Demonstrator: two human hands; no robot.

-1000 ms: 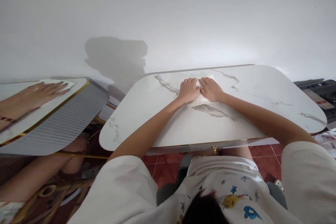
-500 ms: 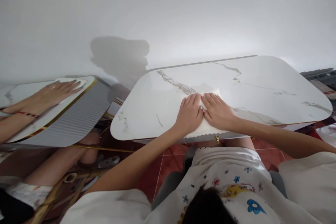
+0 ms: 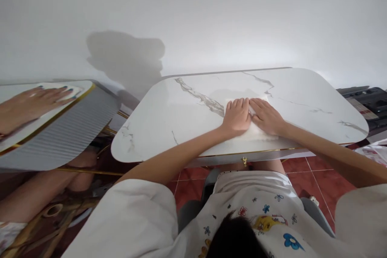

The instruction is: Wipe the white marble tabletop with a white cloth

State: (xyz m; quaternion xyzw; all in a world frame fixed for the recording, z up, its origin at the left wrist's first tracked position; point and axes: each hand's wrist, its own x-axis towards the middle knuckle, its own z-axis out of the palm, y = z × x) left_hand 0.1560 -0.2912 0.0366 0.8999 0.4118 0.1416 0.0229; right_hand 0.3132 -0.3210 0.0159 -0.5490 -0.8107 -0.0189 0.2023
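Side by side, my left hand [image 3: 238, 117] and my right hand [image 3: 267, 116] lie palm down on a white cloth [image 3: 256, 132]. Both press it against a white marble-patterned tabletop [image 3: 157, 125]. The fingers of each hand stretch forward, held close together, and the two hands touch near the thumbs and index fingers. Much of the cloth is hidden under them; its pale edges show between and around the hands. A small gold knob [image 3: 244, 161] sits on the table's front just below.
On the left, another person's hand [image 3: 45, 102] rests on a white cloth on a second marble-patterned table [image 3: 36, 129] with a ribbed grey side. A plain wall [image 3: 211, 16] stands behind both tables. Black equipment [image 3: 373, 100] lies at the far right.
Both my hands have slid the cloth to the right and a little away from the front edge. The view has shifted slightly, and the other person's hand sits farther left in it.
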